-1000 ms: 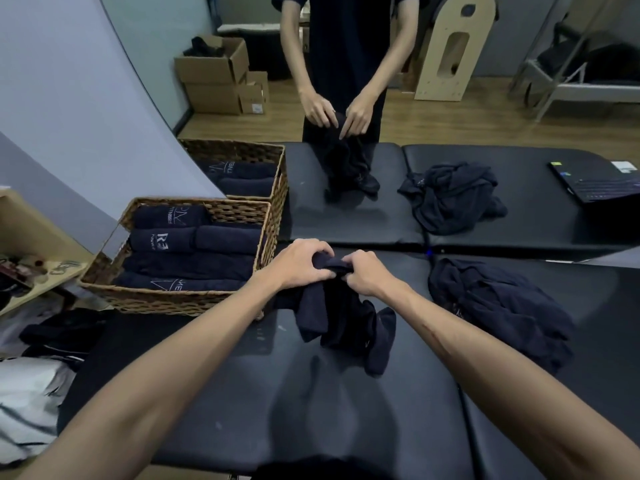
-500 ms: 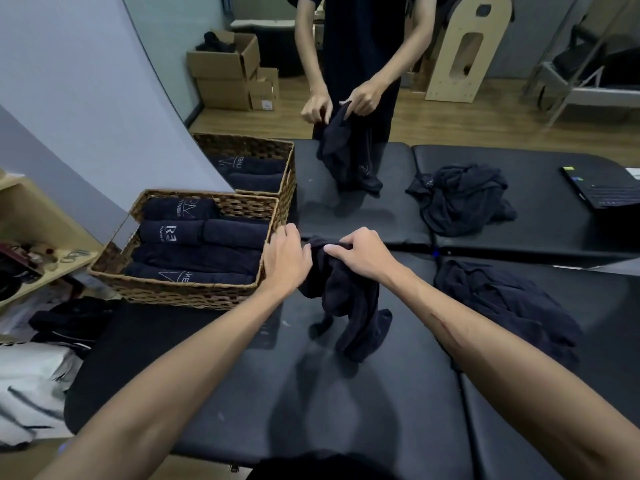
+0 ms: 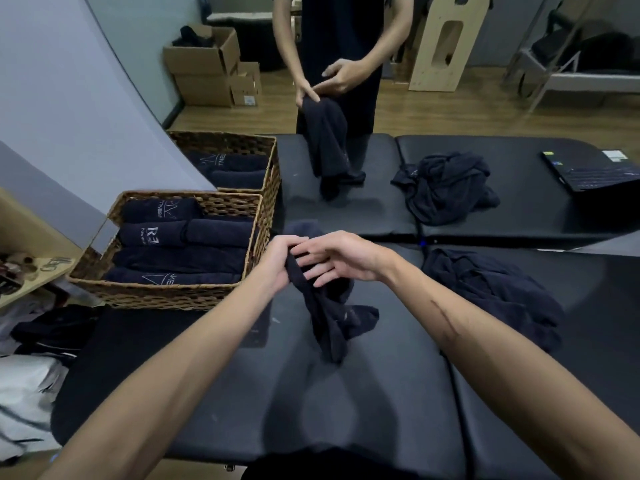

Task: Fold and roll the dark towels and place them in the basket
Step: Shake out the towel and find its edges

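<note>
A dark towel (image 3: 332, 317) hangs crumpled above the black padded table (image 3: 346, 410). My left hand (image 3: 278, 263) grips its top edge. My right hand (image 3: 341, 259) is beside it with fingers spread and straight, the fingertips touching the cloth. Just left of my hands stands a wicker basket (image 3: 166, 292) holding several rolled dark towels. A second wicker basket (image 3: 263, 147) behind it also holds rolled towels. A loose pile of dark towels (image 3: 491, 292) lies on the table to my right.
Across the table a person holds up another dark towel (image 3: 327, 147). A further towel pile (image 3: 446, 187) and a laptop (image 3: 595, 173) lie on the far table. Cardboard boxes (image 3: 207, 67) stand on the floor behind. A wooden shelf (image 3: 20, 244) is at the left.
My right hand has let go of the towel and spread its fingers, while my left hand keeps its grip. The person opposite has lifted their towel higher.
</note>
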